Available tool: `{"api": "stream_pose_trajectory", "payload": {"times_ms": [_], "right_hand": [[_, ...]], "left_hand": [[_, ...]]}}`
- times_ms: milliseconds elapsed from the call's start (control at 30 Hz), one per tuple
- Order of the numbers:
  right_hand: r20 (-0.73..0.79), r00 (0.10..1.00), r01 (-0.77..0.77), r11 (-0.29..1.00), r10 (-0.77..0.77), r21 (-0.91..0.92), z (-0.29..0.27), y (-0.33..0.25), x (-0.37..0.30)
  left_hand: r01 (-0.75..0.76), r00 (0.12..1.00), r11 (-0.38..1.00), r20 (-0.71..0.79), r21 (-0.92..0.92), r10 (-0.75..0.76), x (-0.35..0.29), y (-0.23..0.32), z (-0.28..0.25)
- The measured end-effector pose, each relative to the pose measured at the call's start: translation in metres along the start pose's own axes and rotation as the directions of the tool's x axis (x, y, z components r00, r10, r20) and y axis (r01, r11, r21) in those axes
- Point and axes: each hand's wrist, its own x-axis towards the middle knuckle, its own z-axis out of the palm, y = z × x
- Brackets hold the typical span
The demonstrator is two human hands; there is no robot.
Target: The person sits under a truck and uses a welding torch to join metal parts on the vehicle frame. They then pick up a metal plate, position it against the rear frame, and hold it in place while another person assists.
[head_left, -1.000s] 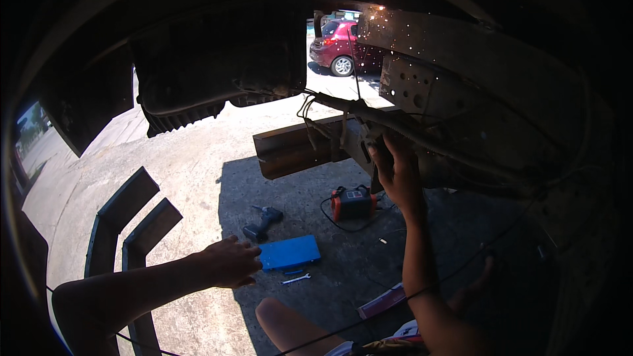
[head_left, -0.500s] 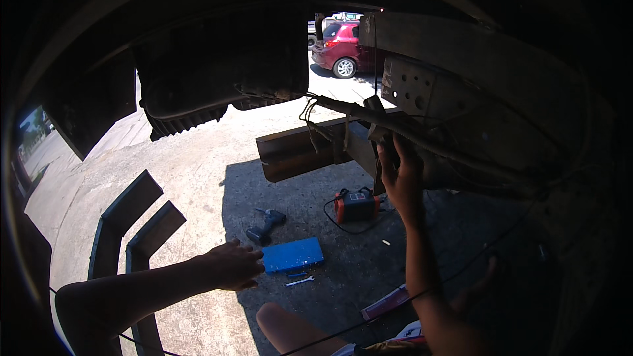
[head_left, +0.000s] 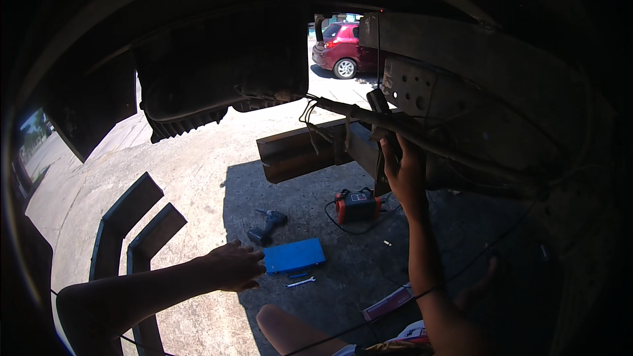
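Observation:
My right hand (head_left: 405, 170) is raised under the dark vehicle body, its fingers closed round a dark welding electrode holder (head_left: 378, 101). A thin straight rod (head_left: 378, 46) runs up from the holder, with a small red glow at its top near the metal beam (head_left: 448, 43). A sheathed cable bundle (head_left: 359, 113) crosses beside the holder, so part of it is hidden. My left hand (head_left: 239, 266) hangs open with fingers spread, seen beside a blue flat case (head_left: 294, 255) on the ground; it holds nothing.
A red-and-black welding machine (head_left: 358, 207) with a cable stands on the concrete. Near it lie a drill (head_left: 268, 227), a wrench (head_left: 301, 282) and a purple-and-white box (head_left: 388, 302). Angled metal brackets (head_left: 132, 214) stand at left. A rusty metal channel (head_left: 300, 158) juts out ahead. A red car (head_left: 337, 49) is parked beyond.
My right hand has shifted slightly right, and the holder's upper end sits a little higher. The glow at the rod's top has dimmed. My left hand has hardly moved.

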Motion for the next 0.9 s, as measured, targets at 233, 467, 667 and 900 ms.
{"api": "stream_pose_trajectory", "payload": {"times_ms": [233,467,667,900], "right_hand": [[-0.005,1.000,-0.004,0.999,0.004,-0.035,0.000,0.000,-0.003],[0.002,1.000,0.008,1.000,-0.008,-0.028,0.001,-0.006,-0.002],[-0.038,0.999,0.034,0.999,-0.035,-0.018,-0.001,-0.010,-0.002],[-0.034,0.999,-0.002,1.000,0.002,-0.001,-0.002,-0.009,-0.004]], "left_hand": [[-0.007,1.000,1.000,-0.004,0.027,0.007,0.001,-0.003,0.004],[-0.004,1.000,1.000,-0.031,0.016,0.004,0.000,-0.002,0.007],[-0.009,0.999,1.000,-0.045,0.017,0.010,-0.001,-0.003,0.006],[-0.007,1.000,1.000,-0.018,0.018,0.007,0.000,-0.003,0.005]]}}
